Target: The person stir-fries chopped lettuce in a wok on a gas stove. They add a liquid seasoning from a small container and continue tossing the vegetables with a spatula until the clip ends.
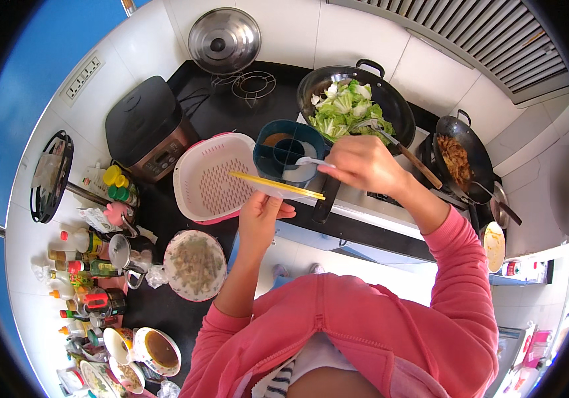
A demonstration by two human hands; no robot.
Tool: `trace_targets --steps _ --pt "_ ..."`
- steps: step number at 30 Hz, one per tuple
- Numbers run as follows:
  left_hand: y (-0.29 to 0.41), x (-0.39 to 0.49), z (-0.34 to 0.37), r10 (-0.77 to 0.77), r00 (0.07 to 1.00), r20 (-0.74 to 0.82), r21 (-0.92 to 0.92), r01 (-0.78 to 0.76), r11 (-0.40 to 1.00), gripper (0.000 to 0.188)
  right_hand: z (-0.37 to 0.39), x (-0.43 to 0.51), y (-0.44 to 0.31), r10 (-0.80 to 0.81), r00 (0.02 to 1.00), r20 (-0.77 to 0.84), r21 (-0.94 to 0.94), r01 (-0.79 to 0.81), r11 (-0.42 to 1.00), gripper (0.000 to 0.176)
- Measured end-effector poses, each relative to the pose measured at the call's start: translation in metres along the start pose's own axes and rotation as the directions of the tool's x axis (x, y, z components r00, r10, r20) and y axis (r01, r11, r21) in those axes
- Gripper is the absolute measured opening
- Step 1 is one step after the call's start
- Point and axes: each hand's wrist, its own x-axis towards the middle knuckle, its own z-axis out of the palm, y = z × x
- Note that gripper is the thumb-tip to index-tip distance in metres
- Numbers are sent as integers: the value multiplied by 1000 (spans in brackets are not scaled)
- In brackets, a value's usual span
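My left hand [259, 219] grips a translucent lid with a yellow rim [279, 187], tilted almost edge-on to me. Just beyond it is a dark teal divided seasoning box [264, 166], its compartments holding brown and white seasonings. My right hand [366, 161] pinches the handle of a small white spoon [309, 160], whose bowl is over the white granules; whether it touches them is unclear. Past that hand, a black wok [399, 109] holds chopped leafy cabbage [346, 112]. A spatula with a wooden handle [420, 165] rests in this wok.
Left of the seasoning box lies a white and pink colander basket [182, 191], with a rice cooker [147, 129] behind it. A second wok [483, 171] with browned food stands at right. A covered floral bowl [195, 265] and several bottles [85, 268] occupy the left counter.
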Motion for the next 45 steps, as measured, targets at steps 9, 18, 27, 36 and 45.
trace_targets --steps 9,18,27,36,45 --pt "4 -6 -4 -46 999 -29 -32 45 998 22 8 -24 -6 -372 923 100 -159 384 910 20" --pt "-2 -11 0 27 999 44 68 -30 997 22 25 22 14 326 936 -133 112 -313 943 19" --pt "-3 -13 0 31 998 59 116 -38 992 18 54 20 34 431 899 80 219 -437 872 23" --pt "-3 -7 1 -6 997 77 102 -2 995 21 53 13 51 643 762 80 468 -598 651 25" --pt "-9 -3 -4 -21 998 52 124 14 992 19 31 -1 111 868 435 240 863 -504 14 27"
